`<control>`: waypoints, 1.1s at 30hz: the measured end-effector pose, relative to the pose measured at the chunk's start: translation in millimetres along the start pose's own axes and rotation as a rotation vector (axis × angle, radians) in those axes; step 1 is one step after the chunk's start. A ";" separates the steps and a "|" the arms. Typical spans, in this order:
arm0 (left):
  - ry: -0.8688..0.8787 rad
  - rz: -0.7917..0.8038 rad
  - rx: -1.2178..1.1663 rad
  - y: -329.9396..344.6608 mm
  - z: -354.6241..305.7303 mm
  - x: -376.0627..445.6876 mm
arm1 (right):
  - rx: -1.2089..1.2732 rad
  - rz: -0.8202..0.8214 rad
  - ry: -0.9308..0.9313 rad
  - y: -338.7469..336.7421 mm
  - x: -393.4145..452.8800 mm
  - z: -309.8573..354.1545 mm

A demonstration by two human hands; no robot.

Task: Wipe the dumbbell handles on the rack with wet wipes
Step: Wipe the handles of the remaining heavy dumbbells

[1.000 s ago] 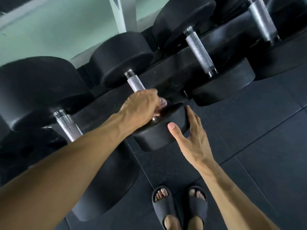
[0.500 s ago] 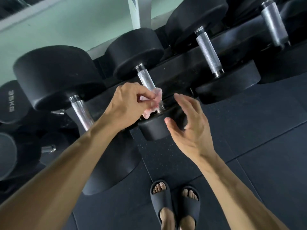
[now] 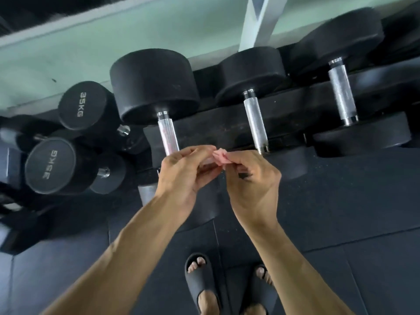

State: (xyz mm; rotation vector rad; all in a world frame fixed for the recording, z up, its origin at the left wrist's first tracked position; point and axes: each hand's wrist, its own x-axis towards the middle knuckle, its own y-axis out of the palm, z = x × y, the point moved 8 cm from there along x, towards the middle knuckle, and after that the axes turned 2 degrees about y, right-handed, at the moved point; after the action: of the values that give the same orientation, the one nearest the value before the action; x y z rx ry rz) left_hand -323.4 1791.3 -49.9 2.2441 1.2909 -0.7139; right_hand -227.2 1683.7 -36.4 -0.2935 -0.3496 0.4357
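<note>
A small crumpled pink wet wipe (image 3: 220,157) is pinched between my left hand (image 3: 184,176) and my right hand (image 3: 251,178), held in the air in front of the black rack (image 3: 227,128). Three black dumbbells lie across the rack with silver knurled handles: one handle (image 3: 168,135) just behind my left hand, a middle handle (image 3: 255,123) behind my right fingers, and a third handle (image 3: 342,92) further right. Neither hand touches a handle. Most of the wipe is hidden by my fingers.
Two 35KG dumbbells (image 3: 51,164) sit on a lower tier at the left. Dark rubber floor tiles (image 3: 352,212) spread to the right. My feet in dark slides (image 3: 200,285) stand below the hands. A pale green wall (image 3: 113,42) lies behind the rack.
My left hand lifted off the middle dumbbell handle with the wipe. My right hand left the dumbbell head and came in to pinch the wipe too. The view shifted left.
</note>
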 end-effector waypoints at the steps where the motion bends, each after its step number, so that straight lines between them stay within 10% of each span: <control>1: -0.005 -0.017 -0.006 -7.0 -1.5 0.9 | -0.013 -0.008 -0.019 5.1 -0.8 3.4; 9: -0.073 -0.162 -0.059 -50.9 -12.8 26.9 | 0.224 0.133 0.341 69.2 -3.5 0.9; 18: -0.169 0.123 -0.023 -64.0 -7.8 47.4 | 0.311 0.155 0.528 83.4 4.0 -12.4; 25: 0.461 -0.171 0.847 -102.4 -9.4 48.6 | 0.226 0.315 0.516 110.1 14.3 -39.9; 33: 0.562 -0.375 0.929 -115.2 17.6 43.2 | 0.218 0.351 0.518 147.5 52.1 -69.9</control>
State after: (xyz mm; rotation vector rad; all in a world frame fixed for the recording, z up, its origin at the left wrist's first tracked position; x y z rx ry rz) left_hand -409.9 1861.4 -105.2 3.1290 1.9692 -1.0048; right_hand -208.5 1821.3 -136.8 -0.2440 0.2613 0.7150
